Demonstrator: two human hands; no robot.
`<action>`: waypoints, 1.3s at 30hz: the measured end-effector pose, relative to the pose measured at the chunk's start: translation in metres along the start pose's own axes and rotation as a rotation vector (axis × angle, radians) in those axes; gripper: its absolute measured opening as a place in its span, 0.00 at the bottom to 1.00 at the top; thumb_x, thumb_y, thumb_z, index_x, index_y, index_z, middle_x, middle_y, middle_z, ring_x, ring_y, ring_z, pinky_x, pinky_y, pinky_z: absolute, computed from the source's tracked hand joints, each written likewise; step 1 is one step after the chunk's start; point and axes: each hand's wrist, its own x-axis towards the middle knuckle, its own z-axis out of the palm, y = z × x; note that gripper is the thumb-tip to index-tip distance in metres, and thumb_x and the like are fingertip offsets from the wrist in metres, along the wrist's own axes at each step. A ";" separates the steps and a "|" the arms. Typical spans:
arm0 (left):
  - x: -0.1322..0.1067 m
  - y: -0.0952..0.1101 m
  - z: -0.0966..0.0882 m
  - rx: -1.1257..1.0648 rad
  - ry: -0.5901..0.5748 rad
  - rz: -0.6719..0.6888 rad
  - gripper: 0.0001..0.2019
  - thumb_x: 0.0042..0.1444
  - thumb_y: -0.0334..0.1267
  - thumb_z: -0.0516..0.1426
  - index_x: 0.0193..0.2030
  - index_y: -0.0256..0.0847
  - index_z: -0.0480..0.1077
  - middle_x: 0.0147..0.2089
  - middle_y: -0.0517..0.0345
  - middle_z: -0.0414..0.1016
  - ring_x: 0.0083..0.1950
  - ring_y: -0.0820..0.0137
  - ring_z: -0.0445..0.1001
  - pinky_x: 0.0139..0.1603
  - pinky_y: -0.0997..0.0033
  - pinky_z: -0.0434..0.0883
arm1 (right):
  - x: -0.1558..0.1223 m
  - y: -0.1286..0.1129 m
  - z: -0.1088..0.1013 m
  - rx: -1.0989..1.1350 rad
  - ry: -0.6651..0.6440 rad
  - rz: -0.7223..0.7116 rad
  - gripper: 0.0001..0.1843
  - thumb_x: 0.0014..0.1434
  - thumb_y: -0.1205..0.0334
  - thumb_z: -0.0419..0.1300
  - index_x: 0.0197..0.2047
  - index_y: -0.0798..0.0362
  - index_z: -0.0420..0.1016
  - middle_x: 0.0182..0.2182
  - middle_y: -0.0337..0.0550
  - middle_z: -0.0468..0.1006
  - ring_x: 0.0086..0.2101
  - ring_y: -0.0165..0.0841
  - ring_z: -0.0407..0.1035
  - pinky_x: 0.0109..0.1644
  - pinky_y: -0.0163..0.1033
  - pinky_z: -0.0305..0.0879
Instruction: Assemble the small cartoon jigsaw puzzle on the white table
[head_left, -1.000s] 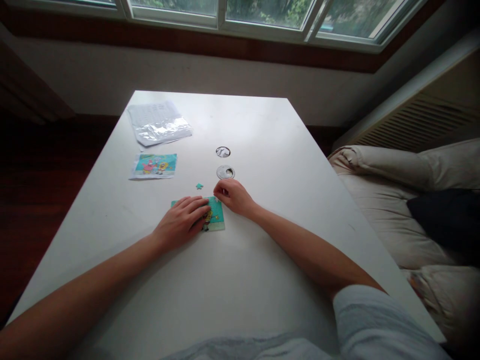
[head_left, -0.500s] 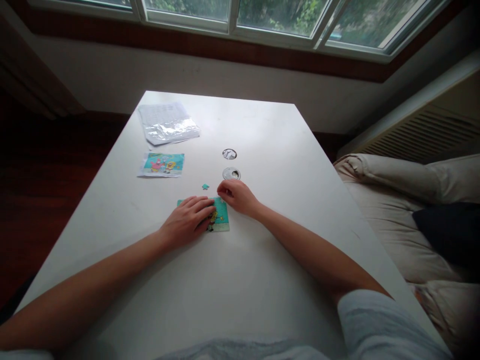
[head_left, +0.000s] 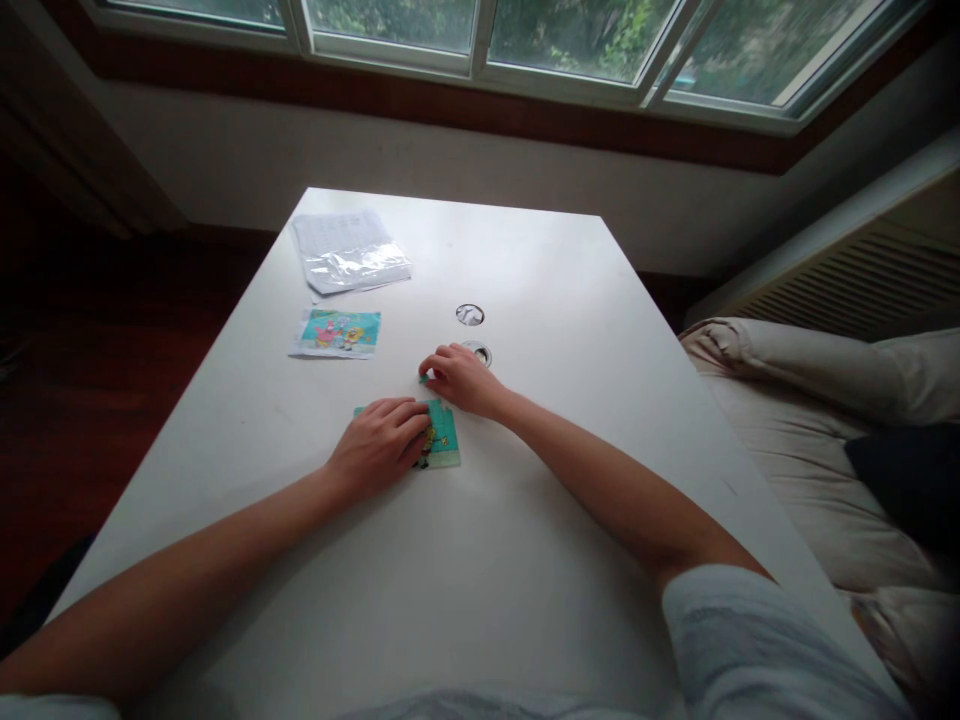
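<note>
A small teal cartoon jigsaw puzzle (head_left: 442,445) lies on the white table (head_left: 480,560). My left hand (head_left: 379,445) rests flat on its left part, fingers stretched out together. My right hand (head_left: 459,378) is just beyond the puzzle's far edge, fingertips pinched on a small teal puzzle piece (head_left: 424,378) on the table. Most of the puzzle is hidden under my left hand.
A printed reference picture (head_left: 337,332) lies to the far left, with a clear plastic bag on papers (head_left: 349,252) beyond it. Two round cable holes (head_left: 469,314) sit in the table by my right hand. A cushioned sofa (head_left: 825,430) borders the right edge.
My right hand moved left and forward from the puzzle's corner to the loose teal piece and closed its fingertips on it. My left hand stayed on the puzzle.
</note>
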 end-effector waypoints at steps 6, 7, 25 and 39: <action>-0.001 0.000 -0.002 -0.007 0.009 -0.010 0.12 0.68 0.39 0.52 0.54 0.44 0.73 0.59 0.53 0.76 0.61 0.58 0.72 0.62 0.53 0.70 | -0.009 0.000 -0.011 0.170 0.025 0.085 0.05 0.59 0.66 0.64 0.39 0.55 0.77 0.35 0.42 0.75 0.37 0.30 0.64 0.45 0.35 0.56; -0.001 0.000 -0.002 -0.010 0.008 -0.008 0.12 0.68 0.39 0.53 0.54 0.45 0.73 0.59 0.53 0.76 0.61 0.58 0.72 0.62 0.53 0.70 | -0.013 0.000 -0.011 0.235 0.040 0.124 0.04 0.58 0.66 0.63 0.38 0.55 0.76 0.33 0.40 0.75 0.35 0.29 0.65 0.43 0.34 0.57; 0.003 0.001 0.001 0.001 -0.021 -0.011 0.12 0.69 0.40 0.52 0.53 0.44 0.73 0.59 0.52 0.75 0.61 0.59 0.71 0.63 0.53 0.70 | -0.049 -0.011 -0.012 0.418 0.046 0.275 0.04 0.59 0.63 0.64 0.36 0.54 0.79 0.28 0.36 0.76 0.29 0.23 0.65 0.35 0.30 0.57; 0.003 0.000 0.000 -0.003 -0.010 0.002 0.11 0.69 0.39 0.52 0.52 0.44 0.73 0.58 0.52 0.75 0.61 0.59 0.71 0.63 0.53 0.70 | -0.049 -0.009 -0.005 0.191 0.050 0.120 0.03 0.61 0.63 0.65 0.36 0.54 0.76 0.33 0.40 0.74 0.38 0.30 0.62 0.46 0.36 0.53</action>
